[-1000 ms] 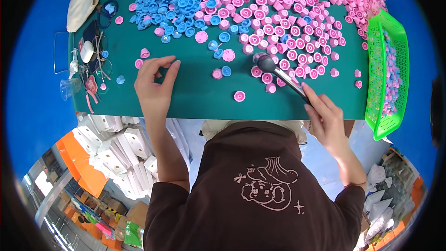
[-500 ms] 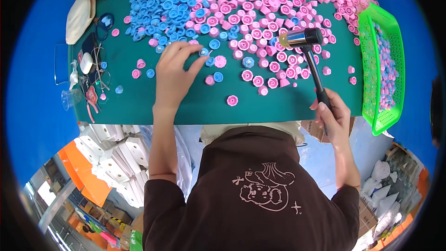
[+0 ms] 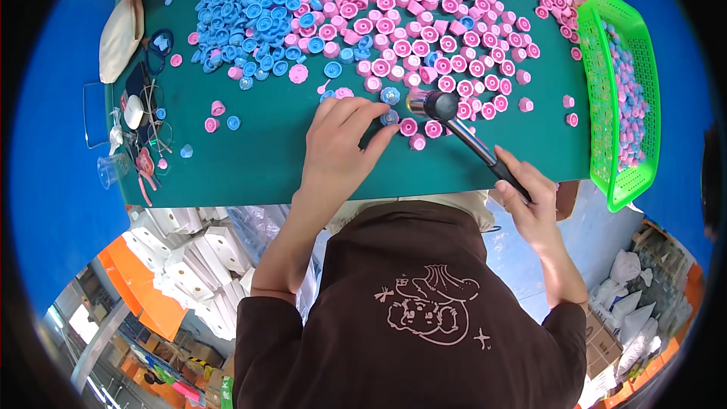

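Note:
My left hand (image 3: 341, 144) is over the middle of the table, thumb and fingers pinching a small blue cap (image 3: 389, 117). My right hand (image 3: 530, 201) grips the black handle of a small mallet (image 3: 473, 144). The mallet has a metal head with one black face and one yellowish face. Its head hangs low, just right of the pinched cap; I cannot tell if it touches anything. A blue cap with a shiny centre (image 3: 390, 95) stands just beyond my fingertips. Pink caps (image 3: 433, 129) lie around the mallet head.
Heaps of blue caps (image 3: 250, 11) and pink caps (image 3: 363, 0) cover the far side of the green table (image 3: 265, 159). At the right edge stands a green basket (image 3: 598, 106) holding mixed pieces. A cloth pouch (image 3: 121, 38), glasses (image 3: 155, 117) and a clear cup (image 3: 112, 172) lie left.
My left hand has moved right, away from the blue heap, with a blue cap in its fingers. The mallet head has come down and left, toward those fingers.

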A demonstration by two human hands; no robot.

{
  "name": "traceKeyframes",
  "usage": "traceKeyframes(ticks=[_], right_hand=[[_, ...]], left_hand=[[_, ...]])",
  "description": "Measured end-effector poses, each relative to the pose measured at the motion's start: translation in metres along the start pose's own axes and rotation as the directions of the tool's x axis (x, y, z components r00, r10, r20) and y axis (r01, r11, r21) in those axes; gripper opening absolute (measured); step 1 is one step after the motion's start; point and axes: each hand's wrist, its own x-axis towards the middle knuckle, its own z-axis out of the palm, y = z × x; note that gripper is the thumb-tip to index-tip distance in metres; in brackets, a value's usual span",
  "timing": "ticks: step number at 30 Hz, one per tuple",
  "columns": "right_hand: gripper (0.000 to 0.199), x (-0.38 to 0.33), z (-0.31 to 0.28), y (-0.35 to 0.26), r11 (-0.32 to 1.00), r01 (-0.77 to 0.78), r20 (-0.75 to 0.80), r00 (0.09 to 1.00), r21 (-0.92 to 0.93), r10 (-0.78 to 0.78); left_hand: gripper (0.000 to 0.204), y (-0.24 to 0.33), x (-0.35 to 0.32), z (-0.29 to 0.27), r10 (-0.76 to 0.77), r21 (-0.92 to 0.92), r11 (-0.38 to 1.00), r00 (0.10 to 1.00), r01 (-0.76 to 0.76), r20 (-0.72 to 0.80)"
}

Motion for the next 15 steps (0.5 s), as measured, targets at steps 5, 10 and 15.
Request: traceKeyframes(ticks=[5,10,15], right_hand=[[0.045,0.0,0.006,0.003,0.999,0.006,0.027,1.0,-0.044,-0.005],[0.043,-0.001,0.008,-0.007,0.98,0.145,-0.003,0.989,-0.135,-0.147],[0.05,0.003,0.011,-0.009,0.922,0.297,0.061,0.955,-0.247,-0.291]], left_hand=[[0.026,-0.002,-0.001,0.0,0.004,-0.017,1.0,1.0,-0.004,0.02],[0.029,-0.005,-0.002,-0.005,-0.001,-0.012,1.0,1.0,0.002,0.021],[0.02,-0.02,-0.001,-0.041,-0.126,0.034,0.991,0.986,0.13,-0.106]])
